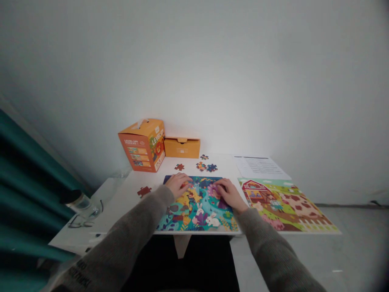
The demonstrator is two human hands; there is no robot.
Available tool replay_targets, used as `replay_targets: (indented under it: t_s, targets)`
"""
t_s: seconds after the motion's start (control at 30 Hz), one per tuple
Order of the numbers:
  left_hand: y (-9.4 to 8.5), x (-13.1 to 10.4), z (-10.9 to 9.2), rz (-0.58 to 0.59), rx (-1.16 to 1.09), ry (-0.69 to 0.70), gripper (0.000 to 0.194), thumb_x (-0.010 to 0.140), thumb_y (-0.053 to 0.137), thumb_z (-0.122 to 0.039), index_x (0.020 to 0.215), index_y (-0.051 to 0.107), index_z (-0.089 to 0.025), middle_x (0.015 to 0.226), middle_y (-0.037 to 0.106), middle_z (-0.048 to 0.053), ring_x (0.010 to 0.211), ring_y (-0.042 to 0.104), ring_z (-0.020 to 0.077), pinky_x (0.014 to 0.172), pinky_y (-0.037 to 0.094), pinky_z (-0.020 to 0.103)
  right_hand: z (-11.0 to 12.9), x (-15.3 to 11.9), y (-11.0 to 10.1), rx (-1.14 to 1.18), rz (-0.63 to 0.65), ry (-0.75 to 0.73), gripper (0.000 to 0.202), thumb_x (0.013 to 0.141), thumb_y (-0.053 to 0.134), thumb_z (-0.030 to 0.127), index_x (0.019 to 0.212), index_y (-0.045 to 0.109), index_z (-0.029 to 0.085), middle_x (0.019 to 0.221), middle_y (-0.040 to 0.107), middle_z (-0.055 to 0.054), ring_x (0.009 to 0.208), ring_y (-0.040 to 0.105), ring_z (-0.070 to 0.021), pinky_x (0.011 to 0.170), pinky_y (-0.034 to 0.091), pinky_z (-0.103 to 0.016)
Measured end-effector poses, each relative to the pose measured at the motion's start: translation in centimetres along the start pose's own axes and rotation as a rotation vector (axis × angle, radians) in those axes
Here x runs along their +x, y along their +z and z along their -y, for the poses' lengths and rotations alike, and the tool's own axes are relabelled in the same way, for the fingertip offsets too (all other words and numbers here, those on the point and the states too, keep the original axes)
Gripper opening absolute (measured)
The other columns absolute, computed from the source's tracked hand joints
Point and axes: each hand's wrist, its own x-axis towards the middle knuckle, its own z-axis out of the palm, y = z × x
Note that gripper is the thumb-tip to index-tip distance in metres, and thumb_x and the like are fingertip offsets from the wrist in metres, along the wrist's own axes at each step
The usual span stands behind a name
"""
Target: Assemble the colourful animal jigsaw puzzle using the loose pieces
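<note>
A colourful jigsaw puzzle [194,209] with white rabbits and plants lies at the table's front edge. My left hand [178,184] rests on its upper left part, fingers stretched out and thumb apart from them. Nothing held shows in that hand. On the upper right part, my right hand [230,194] has its fingers bent and pressed together over a pink and purple area. Whatever is under those fingertips is too small to make out. Parts of the picture are hidden beneath both hands.
Loose puzzle pieces [212,167] lie behind the puzzle, and a brown piece [144,191] lies to its left. An orange puzzle box [146,146] and an orange drawer box [182,148] stand behind. Rightward are a farm picture [282,205], papers [258,167]; leftward, a jar [82,204] and glasses [80,222].
</note>
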Motion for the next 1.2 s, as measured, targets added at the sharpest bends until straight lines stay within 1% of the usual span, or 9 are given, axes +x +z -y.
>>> replay_targets:
  t_s: [0.13,0.23,0.37,0.47,0.63,0.77,1.0,1.1,1.2]
  targets:
    - [-1.8,-1.9,2.7,-0.065,-0.078,-0.032,0.024,0.094,0.05,-0.027,0.102,0.071,-0.02,0.098,0.071,0.007,0.094,0.062,0.0215,0.089,0.048,0.037,-1.9,0.4,-1.0,0.284,-0.292,0.275,0.027,0.089,0.051,0.039,0.096,0.071,0.023,0.1,0.072,-0.006,0.1,0.065,-0.0232,0.09,0.05,-0.038]
    - [-2.6,-3.7,4.1,-0.125,-0.1,-0.072,0.023,0.093,0.05,-0.027,0.096,0.071,-0.019,0.093,0.071,0.007,0.091,0.063,0.0217,0.085,0.05,0.036,-2.6,0.4,-1.5,0.298,-0.322,0.326,0.03,0.087,0.051,0.041,0.099,0.07,0.021,0.1,0.073,-0.009,0.102,0.066,-0.0252,0.096,0.05,-0.042]
    - [-2.6,-5.8,5.0,-0.2,-0.104,-0.106,0.022,0.092,0.05,-0.026,0.096,0.071,-0.019,0.092,0.071,0.007,0.09,0.064,0.0214,0.084,0.052,0.036,-2.4,0.3,-1.3,0.152,-0.236,0.288,0.035,0.091,0.046,0.039,0.108,0.07,0.021,0.11,0.073,-0.009,0.109,0.064,-0.0253,0.103,0.046,-0.047]
    - [-2.2,-6.8,5.1,-0.243,-0.088,-0.122,0.022,0.091,0.05,-0.024,0.094,0.071,-0.019,0.092,0.07,0.007,0.09,0.064,0.0216,0.085,0.052,0.036,-1.5,0.2,-0.8,-0.032,-0.117,0.151,0.039,0.094,0.043,0.038,0.123,0.065,0.022,0.126,0.066,-0.011,0.119,0.06,-0.0248,0.106,0.045,-0.048]
    - [-1.9,-7.1,5.1,-0.281,-0.067,-0.115,0.022,0.092,0.048,-0.024,0.092,0.07,-0.019,0.091,0.07,0.007,0.09,0.064,0.022,0.086,0.051,0.037,1.8,-0.1,0.6,-0.43,0.236,-0.153,0.049,0.096,0.051,0.038,0.141,0.054,0.02,0.154,0.043,-0.013,0.144,0.036,-0.0283,0.118,0.028,-0.053]
    - [-2.0,-7.2,5.1,-0.275,-0.071,-0.109,0.021,0.092,0.049,-0.023,0.091,0.07,-0.019,0.089,0.07,0.007,0.088,0.064,0.0218,0.083,0.052,0.036,4.4,-0.6,2.0,-0.519,0.428,-0.258,0.061,0.1,0.045,0.048,0.155,0.034,0.024,0.161,0.03,-0.008,0.15,0.024,-0.0261,0.122,0.017,-0.053]
    - [-1.6,-7.5,5.4,-0.259,-0.107,-0.114,0.021,0.092,0.049,-0.022,0.091,0.069,-0.019,0.088,0.069,0.006,0.085,0.064,0.0197,0.077,0.052,0.032,4.5,-1.2,3.2,-0.547,0.451,-0.265,0.067,0.099,0.044,0.051,0.157,0.028,0.02,0.16,0.031,-0.01,0.149,0.025,-0.0265,0.123,0.017,-0.051]
    - [-1.5,-7.4,5.4,-0.249,-0.108,-0.11,0.02,0.091,0.049,-0.021,0.091,0.069,-0.019,0.087,0.069,0.006,0.084,0.063,0.0198,0.079,0.052,0.033,4.0,-1.2,3.2,-0.525,0.423,-0.262,0.065,0.098,0.046,0.05,0.154,0.035,0.019,0.16,0.032,-0.012,0.149,0.026,-0.0282,0.122,0.02,-0.051]
    - [-1.5,-7.4,5.4,-0.265,-0.099,-0.118,0.02,0.091,0.049,-0.022,0.09,0.069,-0.02,0.088,0.069,0.006,0.086,0.063,0.0203,0.081,0.052,0.034,3.5,-0.4,2.8,-0.476,0.317,-0.206,0.056,0.096,0.051,0.043,0.146,0.046,0.019,0.154,0.04,-0.014,0.143,0.035,-0.0286,0.116,0.031,-0.049]
